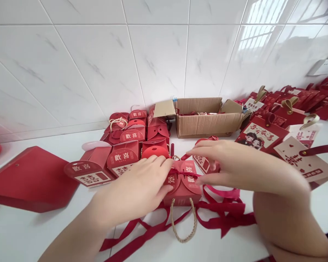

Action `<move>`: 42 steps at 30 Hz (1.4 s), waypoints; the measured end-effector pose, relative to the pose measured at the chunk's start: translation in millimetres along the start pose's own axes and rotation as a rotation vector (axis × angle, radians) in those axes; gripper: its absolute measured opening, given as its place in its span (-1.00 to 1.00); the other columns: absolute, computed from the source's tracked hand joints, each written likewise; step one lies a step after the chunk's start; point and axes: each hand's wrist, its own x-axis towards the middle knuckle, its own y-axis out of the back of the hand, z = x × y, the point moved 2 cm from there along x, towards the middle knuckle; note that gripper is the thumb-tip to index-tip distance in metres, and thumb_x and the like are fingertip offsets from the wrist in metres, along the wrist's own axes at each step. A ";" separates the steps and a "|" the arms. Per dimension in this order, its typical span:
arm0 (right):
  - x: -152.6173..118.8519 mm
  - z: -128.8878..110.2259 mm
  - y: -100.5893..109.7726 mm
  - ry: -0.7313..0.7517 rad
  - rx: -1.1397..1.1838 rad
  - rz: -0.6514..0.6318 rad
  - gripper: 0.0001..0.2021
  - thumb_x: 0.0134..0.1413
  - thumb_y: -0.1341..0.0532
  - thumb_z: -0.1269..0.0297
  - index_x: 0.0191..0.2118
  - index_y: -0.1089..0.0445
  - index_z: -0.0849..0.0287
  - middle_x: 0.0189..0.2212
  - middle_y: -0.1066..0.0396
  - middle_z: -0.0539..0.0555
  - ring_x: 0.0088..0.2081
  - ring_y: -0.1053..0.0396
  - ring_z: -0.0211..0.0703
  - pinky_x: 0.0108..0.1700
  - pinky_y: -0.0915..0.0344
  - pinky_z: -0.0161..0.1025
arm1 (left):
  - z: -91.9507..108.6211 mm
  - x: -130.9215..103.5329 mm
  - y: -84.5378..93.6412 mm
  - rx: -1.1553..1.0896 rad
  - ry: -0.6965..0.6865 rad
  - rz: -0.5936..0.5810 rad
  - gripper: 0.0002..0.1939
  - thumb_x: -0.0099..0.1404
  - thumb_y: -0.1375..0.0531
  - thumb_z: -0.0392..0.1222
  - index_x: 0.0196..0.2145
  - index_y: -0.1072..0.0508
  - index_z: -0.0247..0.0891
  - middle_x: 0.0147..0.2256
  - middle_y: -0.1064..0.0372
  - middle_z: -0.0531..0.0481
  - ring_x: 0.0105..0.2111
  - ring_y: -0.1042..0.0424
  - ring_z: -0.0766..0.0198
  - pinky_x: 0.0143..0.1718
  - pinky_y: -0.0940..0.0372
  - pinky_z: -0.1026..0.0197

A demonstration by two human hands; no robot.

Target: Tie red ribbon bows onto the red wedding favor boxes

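Note:
A red gift box (182,189) with curved flaps, white lettering and a twisted rope handle (184,238) sits before me. A thin dark-red ribbon (182,173) runs across its top. My left hand (142,182) grips the box's left side, thumb and fingertips on the flap. From the right, my right hand (221,163) reaches over with curled fingers, the ribbon at its fingertips; its exact hold is partly hidden. Loose lengths of wide crimson ribbon (224,214) lie on the white surface around the box.
Several similar red boxes (124,154) stand behind my left hand. An open cardboard carton (207,125) is against the tiled wall (161,58). Many red and cream gift bags (303,160) crowd the right side. A large plain red box (34,178) lies at left.

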 end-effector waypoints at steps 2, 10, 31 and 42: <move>11.4 -2.3 -11.7 -0.026 0.003 -0.083 -0.71 0.02 -0.29 0.13 -0.14 -0.44 0.13 -0.24 -0.44 0.10 -0.32 -0.41 -0.07 -0.38 -0.27 -0.21 | -1.0 2.3 -5.2 0.014 -0.007 -0.006 -0.83 0.37 0.03 -0.19 -0.15 -0.31 -0.19 -0.19 -0.32 -0.04 -0.19 -0.36 0.10 -0.19 -0.25 0.06; 26.2 -1.7 -38.1 -0.105 0.102 -0.308 -0.55 -0.10 -0.37 0.04 -0.13 -0.42 0.25 -0.13 -0.36 0.18 -0.16 -0.39 0.06 -0.19 -0.32 -0.14 | -11.1 10.5 -11.3 0.017 0.033 -0.089 -0.68 0.38 0.04 -0.16 0.07 -0.26 -0.05 -0.16 -0.28 0.01 -0.37 -0.40 0.24 -0.45 -0.20 0.19; 18.1 22.9 -24.2 -0.179 0.058 -0.344 -0.57 -0.13 -0.32 -0.10 -0.27 -0.35 0.15 -0.30 -0.35 0.06 -0.37 -0.31 -0.12 -0.44 -0.16 -0.26 | -26.1 22.6 -13.2 -0.202 0.200 -0.140 -0.72 0.23 -0.12 0.12 -0.32 -0.27 -0.14 -0.30 -0.30 0.03 -0.29 -0.34 0.15 -0.43 -0.17 0.19; 25.2 31.6 -29.2 -0.145 0.210 -0.552 -0.80 0.07 -0.18 0.20 -0.49 -0.40 0.16 -0.47 -0.43 0.00 -0.46 -0.32 -0.24 -0.42 -0.16 -0.29 | -30.0 28.2 -11.3 -0.305 0.117 -0.223 -0.68 0.36 0.01 -0.03 -0.51 -0.18 -0.21 -0.37 -0.23 0.05 -0.46 -0.24 0.31 -0.47 -0.13 0.23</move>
